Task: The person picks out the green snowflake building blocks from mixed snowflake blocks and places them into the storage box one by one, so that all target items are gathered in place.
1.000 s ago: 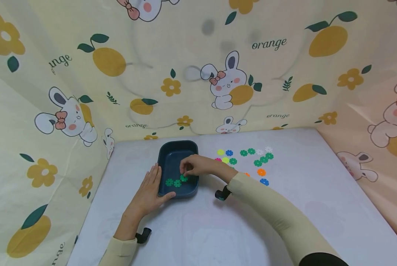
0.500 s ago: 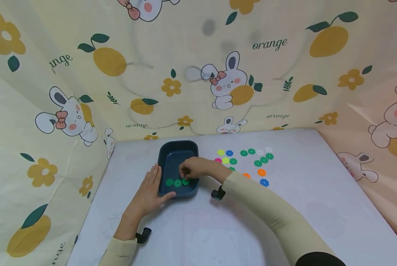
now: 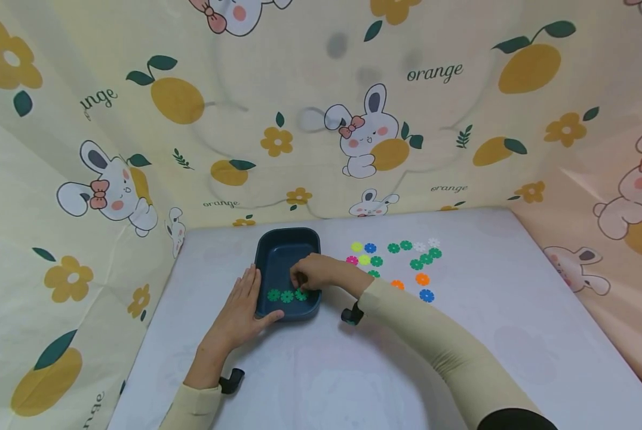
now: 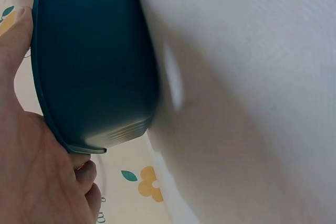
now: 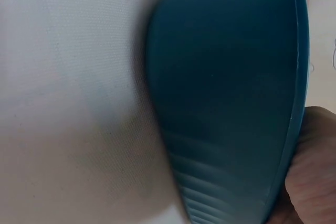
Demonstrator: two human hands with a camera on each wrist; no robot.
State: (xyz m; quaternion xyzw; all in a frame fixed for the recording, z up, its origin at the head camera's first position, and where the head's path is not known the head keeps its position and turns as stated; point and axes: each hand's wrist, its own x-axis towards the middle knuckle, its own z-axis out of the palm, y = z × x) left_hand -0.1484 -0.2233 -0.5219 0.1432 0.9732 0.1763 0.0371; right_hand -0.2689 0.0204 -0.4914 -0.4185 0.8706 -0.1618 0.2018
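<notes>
A dark blue tray (image 3: pixel 288 236) stands on the table, with a row of green snowflake discs (image 3: pixel 286 296) lying near its front end. My left hand (image 3: pixel 240 310) rests against the tray, fingers straight along its left side and thumb at the front rim. Over the right rim reaches my right hand (image 3: pixel 314 273), its fingers curled down inside. Thumb and fingertips pinch the rightmost green snowflake disc (image 3: pixel 301 295), whose upper part they cover. Both wrist views show mostly the tray's outer walls; the discs are hidden there.
Right of the tray, loose snowflake discs lie scattered: several green (image 3: pixel 425 258), two yellow (image 3: pixel 364 260), two white (image 3: pixel 433 242), two orange (image 3: pixel 422 279), two blue (image 3: pixel 426 295) and a pink one (image 3: pixel 352 260). The right forearm (image 3: pixel 406 316) passes in front of some. A printed cloth (image 3: pixel 299 119) hangs behind the table.
My right hand has lowered a little and brought the rightmost green disc down level with the other two in the row. The left hand and tray have stayed in place.
</notes>
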